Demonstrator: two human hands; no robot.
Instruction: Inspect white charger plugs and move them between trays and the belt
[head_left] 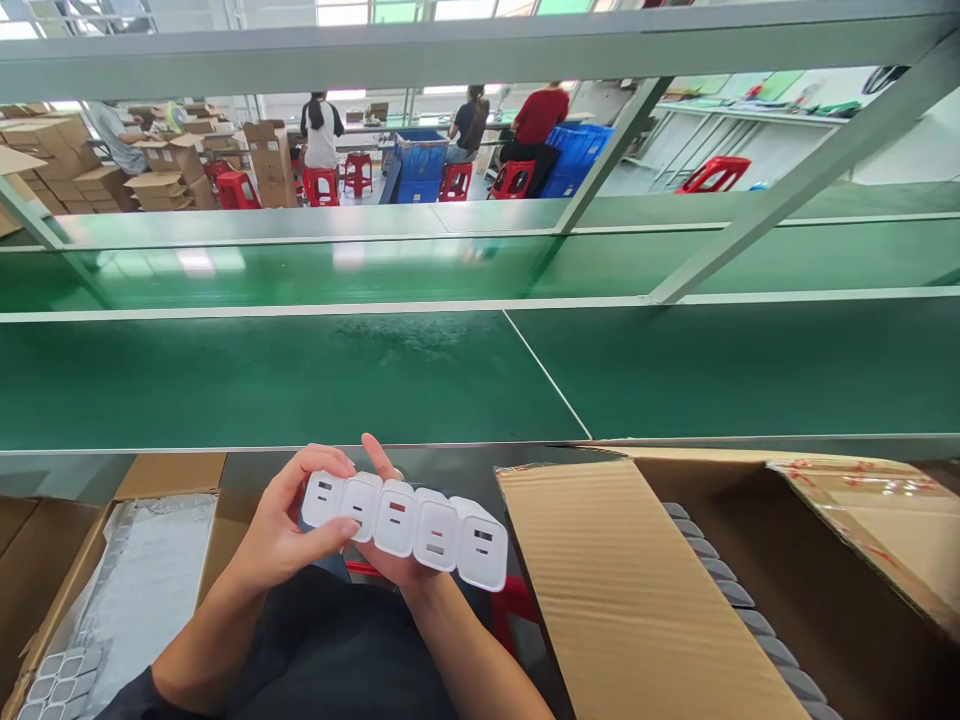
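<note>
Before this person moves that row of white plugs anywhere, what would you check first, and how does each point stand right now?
1. Row of five white plastic charger blocks held in line: ok, side by side, port faces up.
2. Left hand grips the row's left end: ok, thumb on top.
3. Right hand supports the row from below: ok, though mostly hidden.
4. Rightmost block secured: cannot tell; it overhangs the hands.
5. Open brown cardboard box on the right: ok, flaps open, grey rounded pieces lined inside.
6. Brown cardboard box on the left: ok, open, white chargers visible in a grid.
</note>
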